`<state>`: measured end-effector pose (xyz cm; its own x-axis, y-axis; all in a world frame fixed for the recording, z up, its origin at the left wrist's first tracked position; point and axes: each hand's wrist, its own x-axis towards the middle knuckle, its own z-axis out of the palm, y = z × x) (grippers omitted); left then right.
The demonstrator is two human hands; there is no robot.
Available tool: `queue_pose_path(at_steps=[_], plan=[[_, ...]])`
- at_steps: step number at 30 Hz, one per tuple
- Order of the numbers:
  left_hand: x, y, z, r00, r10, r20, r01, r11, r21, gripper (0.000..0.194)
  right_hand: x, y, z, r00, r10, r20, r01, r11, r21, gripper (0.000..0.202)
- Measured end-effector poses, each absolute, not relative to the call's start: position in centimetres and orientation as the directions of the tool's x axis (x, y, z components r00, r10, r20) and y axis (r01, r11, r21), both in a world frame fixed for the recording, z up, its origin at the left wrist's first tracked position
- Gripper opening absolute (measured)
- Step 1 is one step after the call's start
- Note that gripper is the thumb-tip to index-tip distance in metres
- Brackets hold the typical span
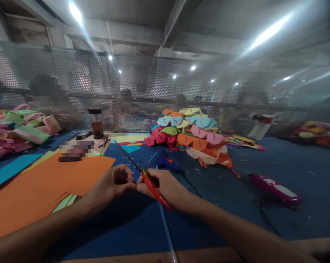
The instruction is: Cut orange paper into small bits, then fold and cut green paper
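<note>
Scissors with red handles (155,190) rest in my right hand (165,186), their dark blades pointing up and to the left. The fingers of that hand are curled, and its thumb and fingertip pinch together near the left fingertips. My left hand (114,184) has its thumb and index finger close together at the same spot; whatever they hold, if anything, is too small to make out. A thin pale blue strip (166,228) runs on the blue table below the hands. Orange paper sheets (44,179) lie to the left of my left hand.
Folded paper pieces (200,140) are heaped behind, with a blue glue gun (169,163) before them. A purple device (276,190) sits at right. A jar (97,124) and a phone (75,151) stand or lie back left. People sit beyond the mesh partition (143,84).
</note>
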<state>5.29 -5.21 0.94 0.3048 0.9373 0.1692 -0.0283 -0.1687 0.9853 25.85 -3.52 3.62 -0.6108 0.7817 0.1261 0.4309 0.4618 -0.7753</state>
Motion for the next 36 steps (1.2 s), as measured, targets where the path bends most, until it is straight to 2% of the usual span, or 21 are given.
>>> queue_pose_path(at_steps=[4,8,16,23,26,30,36], plan=[[5.7,-5.7,0.6,0.344,0.919,0.192,-0.056,-0.184,0.981,0.022,25.8,-3.7,3.7,-0.627,0.764,0.153,0.446,0.512,-0.734,0.019],[5.7,-5.8,0.6,0.331,0.925,0.189,0.031,-0.211,0.977,0.019,25.8,-3.6,3.6,-0.625,0.761,0.174,0.459,0.539,-0.707,0.01],[5.6,-5.9,1.4,0.254,0.962,0.098,0.191,-0.149,0.97,0.02,26.3,-2.7,3.4,-0.554,0.786,0.275,0.467,0.567,-0.678,0.005],[4.3,-4.5,1.6,0.227,0.967,0.119,0.134,-0.152,0.979,0.023,26.7,-3.2,3.9,-0.519,0.744,0.421,0.617,0.667,-0.418,0.008],[3.5,-4.0,2.0,0.186,0.968,0.17,0.069,-0.185,0.98,0.021,27.0,-3.4,4.1,-0.541,0.737,0.405,0.681,0.666,-0.305,0.016],[2.7,-3.6,2.2,0.122,0.985,0.118,-0.036,-0.115,0.993,0.02,27.1,-3.3,4.3,-0.556,0.745,0.369,0.752,0.64,-0.16,0.022],[2.2,-3.2,2.2,0.044,0.994,0.098,-0.11,-0.093,0.99,0.022,27.2,-3.0,4.1,-0.524,0.79,0.319,0.819,0.57,-0.067,0.03]])
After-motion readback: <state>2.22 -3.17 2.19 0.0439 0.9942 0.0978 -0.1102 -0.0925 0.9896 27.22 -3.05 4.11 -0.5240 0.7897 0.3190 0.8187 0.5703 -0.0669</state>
